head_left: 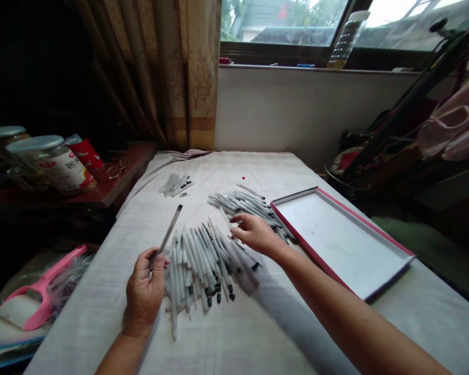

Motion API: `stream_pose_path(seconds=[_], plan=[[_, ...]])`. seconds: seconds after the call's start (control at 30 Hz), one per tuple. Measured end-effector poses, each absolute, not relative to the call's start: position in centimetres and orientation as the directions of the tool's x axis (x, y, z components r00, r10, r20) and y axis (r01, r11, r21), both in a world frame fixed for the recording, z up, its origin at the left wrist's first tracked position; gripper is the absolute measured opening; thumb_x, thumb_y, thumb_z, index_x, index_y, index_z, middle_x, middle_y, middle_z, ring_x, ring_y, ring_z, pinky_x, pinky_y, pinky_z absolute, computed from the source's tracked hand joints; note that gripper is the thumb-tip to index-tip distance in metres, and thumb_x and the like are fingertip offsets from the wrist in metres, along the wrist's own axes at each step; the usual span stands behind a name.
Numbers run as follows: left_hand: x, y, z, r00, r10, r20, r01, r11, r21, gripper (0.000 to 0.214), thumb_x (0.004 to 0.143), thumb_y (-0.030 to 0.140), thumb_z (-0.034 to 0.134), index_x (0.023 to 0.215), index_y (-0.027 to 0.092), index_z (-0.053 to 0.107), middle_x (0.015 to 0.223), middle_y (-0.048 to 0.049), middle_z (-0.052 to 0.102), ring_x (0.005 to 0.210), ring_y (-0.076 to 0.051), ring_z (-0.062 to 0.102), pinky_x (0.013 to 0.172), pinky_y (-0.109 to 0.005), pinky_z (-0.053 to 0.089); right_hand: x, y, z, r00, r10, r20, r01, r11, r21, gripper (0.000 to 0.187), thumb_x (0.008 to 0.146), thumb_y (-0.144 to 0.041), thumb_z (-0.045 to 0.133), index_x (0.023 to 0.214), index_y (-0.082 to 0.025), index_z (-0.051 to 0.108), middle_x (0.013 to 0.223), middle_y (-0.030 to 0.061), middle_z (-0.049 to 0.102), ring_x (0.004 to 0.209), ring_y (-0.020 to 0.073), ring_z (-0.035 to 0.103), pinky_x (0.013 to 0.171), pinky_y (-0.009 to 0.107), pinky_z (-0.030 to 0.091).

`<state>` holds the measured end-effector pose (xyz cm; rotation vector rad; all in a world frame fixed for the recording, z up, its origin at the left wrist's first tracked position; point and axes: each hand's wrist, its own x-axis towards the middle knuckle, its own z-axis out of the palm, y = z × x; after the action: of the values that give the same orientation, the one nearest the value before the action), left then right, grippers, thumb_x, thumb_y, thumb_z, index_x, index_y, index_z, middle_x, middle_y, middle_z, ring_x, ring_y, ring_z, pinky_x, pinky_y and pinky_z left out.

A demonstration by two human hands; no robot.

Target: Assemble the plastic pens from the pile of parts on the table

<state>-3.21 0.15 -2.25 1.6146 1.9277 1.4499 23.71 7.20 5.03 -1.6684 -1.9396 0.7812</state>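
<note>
1. A pen (169,232) slants up from the left hand (144,294), its dark end uppermost, its lower part pinched between thumb and fingers.
2. The right hand (254,234), fingers partly curled, is at a pale barrel (224,216) above the large pen pile (199,260); whether its grip has hold of it, I cannot tell.
3. The right forearm slants leftward over the cloth-covered table (214,341); the left is lower.
4. A second pile (240,203), a small cluster (174,184) and a shallow red-edged tray (340,239) lie around.
5. Beyond are a curtain (172,67) and a window (281,23).
</note>
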Motion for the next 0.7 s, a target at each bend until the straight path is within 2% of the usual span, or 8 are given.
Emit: stream_pose_path(seconds=[0.1,0.23,0.4,0.47,0.57,0.7], plan=[[-3.7,0.5,-2.8,-0.371,0.849,0.375,0.598,-0.091,0.796,0.040,0.088,0.060,0.048,0.101,0.023,0.058,0.072,-0.0014,0.070,0.068,-0.019,0.070,0.063,-0.028,0.056,19.8,12.6,4.0,-0.139,0.989,-0.043,0.697,0.067,-0.714,0.029,0.083,-0.021,0.064,0.111,-0.016,0.071,0.074,0.0015,0.077,0.061,0.0147,0.068,0.065,0.025,0.049],[-4.1,0.8,-3.1,-0.379,0.858,0.348,0.589,-0.067,0.805,0.041,0.087,0.061,0.049,0.100,0.023,0.058,0.070,-0.0017,0.071,0.066,-0.019,0.070,0.060,-0.027,0.056,15.4,18.0,3.6,-0.136,0.991,-0.011,0.685,0.086,-0.724,0.034,0.093,-0.028,0.057,0.121,-0.012,0.067,0.089,0.0071,0.079,0.070,0.0159,0.071,0.072,0.026,0.052],[-4.1,0.6,-3.0,-0.352,0.851,0.389,0.656,-0.072,0.751,0.040,0.089,0.058,0.049,0.102,0.022,0.061,0.075,-0.0024,0.072,0.072,-0.020,0.072,0.064,-0.028,0.056,15.5,19.2,4.0,-0.141,0.988,0.056,0.682,0.138,-0.718,0.030,0.096,-0.023,0.054,0.122,-0.016,0.067,0.109,0.0080,0.077,0.084,0.0163,0.072,0.084,0.027,0.051],[-3.8,0.5,-2.8,-0.298,0.835,0.463,0.719,-0.123,0.684,0.037,0.089,0.055,0.051,0.101,0.022,0.063,0.082,-0.0035,0.074,0.078,-0.020,0.072,0.069,-0.029,0.056,17.5,17.6,4.1,-0.139,0.988,0.062,0.687,0.141,-0.713,0.025,0.095,-0.023,0.055,0.113,-0.017,0.071,0.103,0.0068,0.078,0.083,0.0166,0.072,0.082,0.027,0.051],[-3.3,0.3,-2.4,-0.197,0.808,0.556,0.768,-0.225,0.599,0.030,0.090,0.049,0.053,0.097,0.022,0.065,0.090,-0.0039,0.074,0.082,-0.019,0.071,0.074,-0.028,0.055,21.6,13.6,3.7,-0.150,0.988,0.032,0.695,0.128,-0.707,0.019,0.093,-0.022,0.057,0.097,-0.019,0.075,0.084,0.0028,0.078,0.071,0.0156,0.071,0.073,0.025,0.051],[-2.9,0.2,-2.3,-0.140,0.802,0.581,0.782,-0.271,0.561,0.026,0.091,0.045,0.055,0.098,0.022,0.066,0.090,-0.0036,0.073,0.084,-0.019,0.070,0.073,-0.027,0.054,26.7,7.1,2.5,-0.174,0.985,-0.011,0.719,0.119,-0.685,0.019,0.089,-0.020,0.058,0.091,-0.019,0.077,0.074,0.0021,0.077,0.064,0.0160,0.069,0.066,0.026,0.050]])
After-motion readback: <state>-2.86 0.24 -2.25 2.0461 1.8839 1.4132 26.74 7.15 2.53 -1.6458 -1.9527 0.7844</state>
